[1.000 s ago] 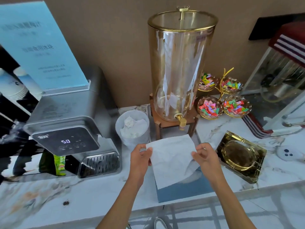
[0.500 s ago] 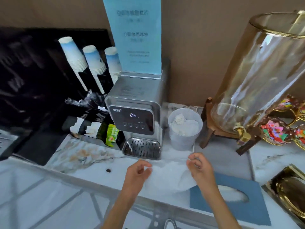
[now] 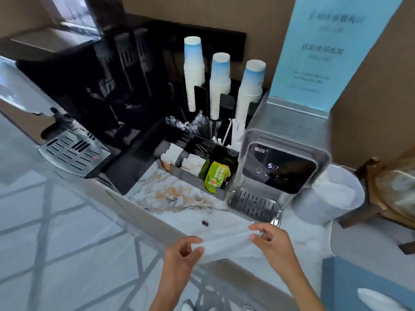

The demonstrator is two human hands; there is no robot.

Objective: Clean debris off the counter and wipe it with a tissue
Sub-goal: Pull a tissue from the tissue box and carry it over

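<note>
Head view, nearest first: two bare forearms reach in; the left hand (image 3: pixel 183 251) and the right hand (image 3: pixel 270 240) each pinch an end of one thin, crumpled white tissue (image 3: pixel 224 240), fingers curled shut on it, so the sheet stretches between them, blurred and almost see-through, low over the front edge of the tabletop (image 3: pixel 170 194); whether it touches the surface cannot be told; the tabletop is polished pale marble with grey and rust-orange veins; one small dark speck of debris (image 3: pixel 205 223) lies on it just beyond the tissue; at the lower right stands a blue tissue box (image 3: pixel 350 281); farther back a brushed-metal water dispenser (image 3: pixel 285 162) with a dark touch panel and slotted drip tray; to its right a round translucent white tub (image 3: pixel 330 198) of crumpled paper; to its left a black organiser (image 3: pixel 193 162) of sachets, one packet bright green; behind stand three stacks of white-and-blue paper cups (image 3: pixel 194 72); a pale blue sign (image 3: pixel 323 48) stands on the dispenser.
</note>
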